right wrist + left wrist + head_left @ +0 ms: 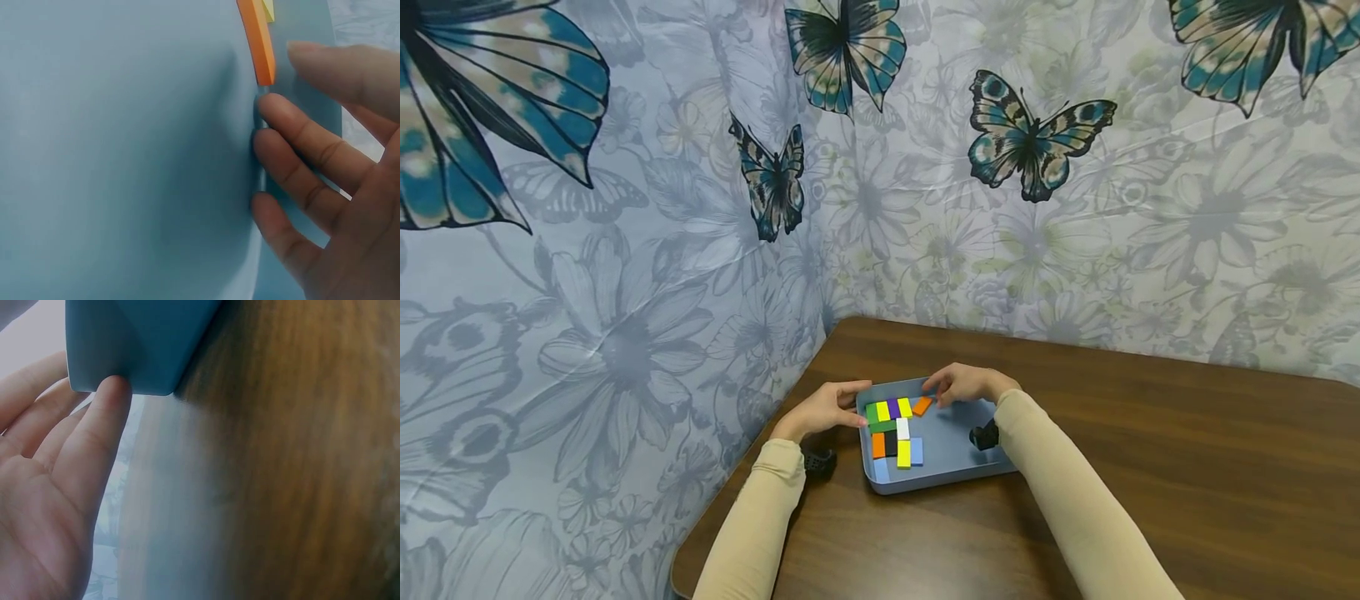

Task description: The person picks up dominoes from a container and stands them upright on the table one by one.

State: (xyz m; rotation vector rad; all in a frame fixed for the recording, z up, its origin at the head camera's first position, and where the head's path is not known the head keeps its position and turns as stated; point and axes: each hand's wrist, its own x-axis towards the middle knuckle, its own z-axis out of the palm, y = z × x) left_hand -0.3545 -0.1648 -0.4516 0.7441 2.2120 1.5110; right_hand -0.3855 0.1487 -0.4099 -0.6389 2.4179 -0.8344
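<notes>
Orange block (922,406) askew; my right hand (967,383), fingers parted (nothing held), appears at the aligning step; next move likely calls for a light nudge.

Head view's looking forward and down on the blue-grey rectangular tray (955,479); wrist views are sharing it close up: left its left edge, right its far edge.

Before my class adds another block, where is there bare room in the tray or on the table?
The tray is bare right of its blocks, partly under the right hand and sleeve. The table is bare right of that sleeve and on the tray's near side. Crowded: the tray's left side, where blocks sit beside the left hand.
</notes>
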